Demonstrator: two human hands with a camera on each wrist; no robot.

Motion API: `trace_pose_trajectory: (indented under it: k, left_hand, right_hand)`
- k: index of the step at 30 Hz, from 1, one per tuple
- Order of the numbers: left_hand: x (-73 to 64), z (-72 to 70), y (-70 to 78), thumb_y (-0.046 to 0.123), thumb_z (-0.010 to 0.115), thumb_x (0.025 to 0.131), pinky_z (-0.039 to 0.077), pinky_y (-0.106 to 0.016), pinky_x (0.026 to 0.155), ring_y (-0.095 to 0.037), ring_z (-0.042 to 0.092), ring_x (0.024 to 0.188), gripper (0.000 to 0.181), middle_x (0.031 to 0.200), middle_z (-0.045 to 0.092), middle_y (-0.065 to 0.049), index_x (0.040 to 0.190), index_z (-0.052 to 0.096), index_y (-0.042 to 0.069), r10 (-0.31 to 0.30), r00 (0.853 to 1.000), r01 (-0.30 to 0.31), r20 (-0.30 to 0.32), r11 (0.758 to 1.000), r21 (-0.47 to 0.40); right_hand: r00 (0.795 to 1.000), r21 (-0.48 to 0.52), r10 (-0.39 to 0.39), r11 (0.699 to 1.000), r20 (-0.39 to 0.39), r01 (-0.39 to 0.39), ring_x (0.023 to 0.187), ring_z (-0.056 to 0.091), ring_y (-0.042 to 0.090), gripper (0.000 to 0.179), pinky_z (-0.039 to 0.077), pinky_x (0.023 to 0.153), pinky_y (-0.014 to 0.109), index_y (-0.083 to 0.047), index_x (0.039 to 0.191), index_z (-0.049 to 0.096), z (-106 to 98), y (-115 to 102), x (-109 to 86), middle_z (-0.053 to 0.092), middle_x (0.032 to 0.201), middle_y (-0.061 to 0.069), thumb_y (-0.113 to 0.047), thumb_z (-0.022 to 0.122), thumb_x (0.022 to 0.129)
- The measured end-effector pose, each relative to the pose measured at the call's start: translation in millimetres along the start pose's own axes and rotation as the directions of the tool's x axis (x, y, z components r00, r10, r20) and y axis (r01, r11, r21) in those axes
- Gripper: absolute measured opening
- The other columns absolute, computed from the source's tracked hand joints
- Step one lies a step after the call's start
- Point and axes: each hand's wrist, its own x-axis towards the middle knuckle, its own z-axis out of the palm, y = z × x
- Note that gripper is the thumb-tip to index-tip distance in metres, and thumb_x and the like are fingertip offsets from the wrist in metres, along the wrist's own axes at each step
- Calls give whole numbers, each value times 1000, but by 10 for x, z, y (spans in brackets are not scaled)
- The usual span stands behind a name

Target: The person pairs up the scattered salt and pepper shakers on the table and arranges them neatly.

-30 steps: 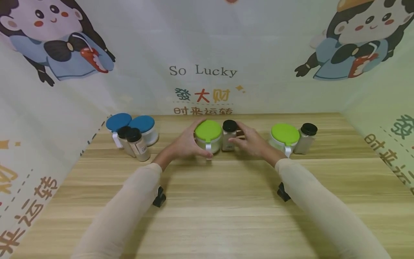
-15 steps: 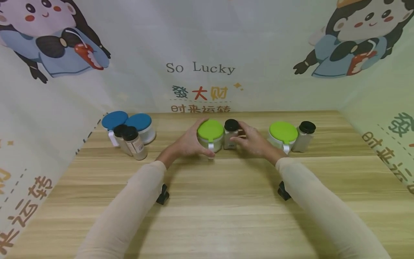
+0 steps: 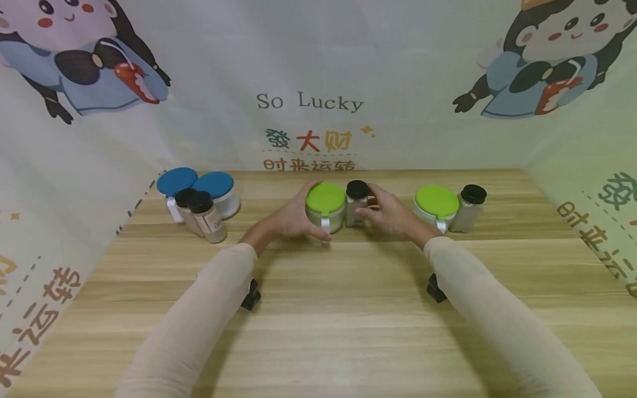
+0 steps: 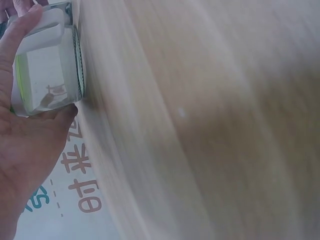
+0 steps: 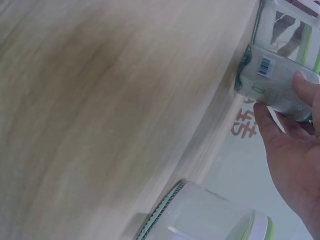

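My left hand (image 3: 293, 218) curves round a squat glass seasoning jar (image 3: 325, 200) with a bright green lid and a white handle facing me. Its thumb lies at the handle, and the other fingers wrap the far side, as the left wrist view also shows on the glass wall (image 4: 47, 75). Right beside this jar stands a clear spice bottle (image 3: 355, 213) with a black cap. My right hand (image 3: 393, 216) grips that bottle between thumb and fingers. A barcode label shows on the bottle's side (image 5: 265, 66) in the right wrist view. Both containers are upright on the wooden table.
At the back left stand two blue-lidded jars (image 3: 215, 184), with two black-capped spice bottles (image 3: 211, 221) before them. Another green-lidded jar (image 3: 437, 202) and a black-capped bottle (image 3: 469, 210) stand together on the right. A printed cloth (image 3: 318, 61) hangs behind the table (image 3: 328, 309).
Both hands have shifted slightly to the right along the table, with the green-lidded jar and the spice bottle still in their grips. The head view has shifted a little. The other containers stay put.
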Motion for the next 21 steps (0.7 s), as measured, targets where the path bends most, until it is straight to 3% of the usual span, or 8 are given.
trace_pose_trajectory:
  k: [3, 6, 10, 15, 21]
  left_hand:
    - [-3, -14, 13, 13, 99, 63, 32, -49, 114, -34, 43, 134, 138, 152, 35, -20, 163, 3, 19, -3, 1000, 3, 3, 1000, 22]
    - [-23, -62, 56, 15, 99, 63, 23, -51, 118, -34, 30, 145, 145, 162, 22, -18, 164, -4, 23, 23, 999, -23, -23, 1000, 19]
    - [-99, -204, 185, 20, 99, 66, 17, -56, 118, -30, 13, 152, 143, 168, 11, -12, 163, -5, 29, 77, 995, -74, -60, 996, 41]
    - [-215, -396, 421, 17, 93, 74, 18, -54, 119, -25, 11, 153, 130, 168, 13, -8, 164, 0, 23, 118, 991, -116, -67, 993, 28]
    - [-323, -502, 606, 13, 89, 79, 14, -48, 121, -18, 12, 152, 119, 167, 17, -4, 164, 7, 23, 176, 982, -178, -66, 984, -28]
  right_hand:
    - [1000, -9, 17, 1000, 2, -17, 129, 52, 41, 65, 45, 105, 46, 6, 153, 30, -11, -14, -2, 47, 147, 27, -8, 65, 100]
    - [999, -4, 32, 999, -18, -32, 134, 46, 42, 75, 41, 108, 49, 4, 156, 23, -19, -27, -8, 41, 151, 28, -13, 69, 99]
    - [990, 4, -3, 1000, -142, 3, 140, 39, 37, 80, 33, 114, 50, -1, 157, 23, -41, -68, -26, 39, 154, 23, -16, 73, 96]
    - [946, -13, -114, 993, -303, 116, 137, 43, 27, 59, 30, 116, 38, -2, 147, 42, -111, -240, 8, 51, 145, 14, -20, 70, 98]
    - [887, -40, -253, 965, -385, 258, 130, 51, 26, 40, 35, 113, 34, 1, 135, 56, -55, -413, 75, 60, 134, 14, -11, 67, 98]
